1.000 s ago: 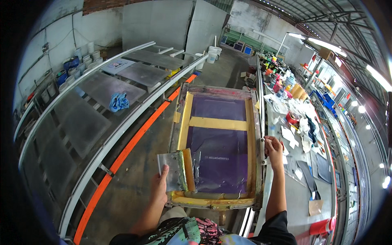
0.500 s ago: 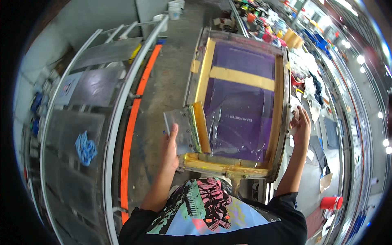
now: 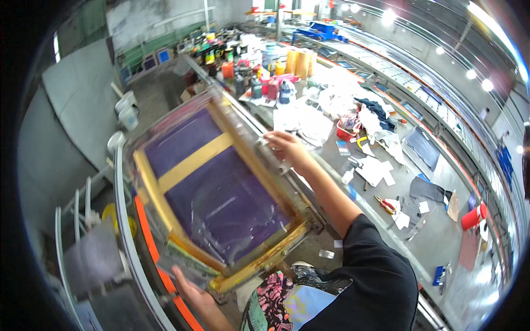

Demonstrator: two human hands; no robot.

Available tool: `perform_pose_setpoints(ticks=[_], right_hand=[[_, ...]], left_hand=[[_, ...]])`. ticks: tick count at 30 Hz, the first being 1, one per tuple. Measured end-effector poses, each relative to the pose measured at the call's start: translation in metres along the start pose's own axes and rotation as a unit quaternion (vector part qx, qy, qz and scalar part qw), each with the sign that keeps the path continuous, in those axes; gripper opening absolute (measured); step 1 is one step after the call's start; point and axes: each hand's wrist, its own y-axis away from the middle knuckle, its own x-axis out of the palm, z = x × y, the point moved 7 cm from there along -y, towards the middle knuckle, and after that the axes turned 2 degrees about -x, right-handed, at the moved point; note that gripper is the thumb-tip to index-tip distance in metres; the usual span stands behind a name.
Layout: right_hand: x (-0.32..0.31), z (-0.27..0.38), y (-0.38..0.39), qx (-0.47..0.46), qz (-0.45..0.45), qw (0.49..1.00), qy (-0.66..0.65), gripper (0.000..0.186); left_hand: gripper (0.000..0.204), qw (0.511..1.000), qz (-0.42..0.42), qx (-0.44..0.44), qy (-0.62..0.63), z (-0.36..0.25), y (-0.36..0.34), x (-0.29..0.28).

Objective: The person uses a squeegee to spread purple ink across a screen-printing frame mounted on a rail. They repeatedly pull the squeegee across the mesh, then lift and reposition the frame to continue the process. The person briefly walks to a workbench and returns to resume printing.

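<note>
At the far left a curved grey rail with an orange strip beside it sweeps from the near edge toward the far side, and a white bucket stands on the floor beyond it. Just right of the rail, the left hand comes up from the near edge and grips the near left corner of a wooden-framed printing screen; its fingers lie under the frame and are closed on it, though blur hides how tightly. The screen is held tilted in the air between the two hands, in the middle of the view, its purple mesh crossed by a yellow tape band and covered by a clear, wrinkled film. The right hand is on the far right edge of the frame, fingers curled together over the wooden bar and clamped on it, the forearm running back to a black sleeve. Right of the screen lies a long worktable strewn with white papers, dark cloth pieces, a red tray and red-handled scissors, with ink bottles and yellowish rolls clustered at its far end. A red cup stands near the table's right edge.
</note>
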Motion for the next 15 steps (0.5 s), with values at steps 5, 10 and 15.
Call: perform_pose_setpoints(ticks=[5, 10, 15], right_hand=[[0.057, -0.02, -0.129, -0.024, 0.047, 0.998, -0.019, 0.021], [0.062, -0.045, -0.263, -0.049, -0.011, 0.996, -0.07, 0.024], [0.036, -0.053, -0.328, -0.035, -0.108, 0.992, -0.062, 0.025]], left_hand=[[0.077, 0.995, -0.092, -0.03, -0.004, 0.0, -0.101, 0.043], [0.079, 0.999, 0.0, -0.04, -0.006, 0.008, -0.269, 0.088], [0.072, 0.993, -0.035, -0.078, -0.076, -0.006, -0.388, 0.164]])
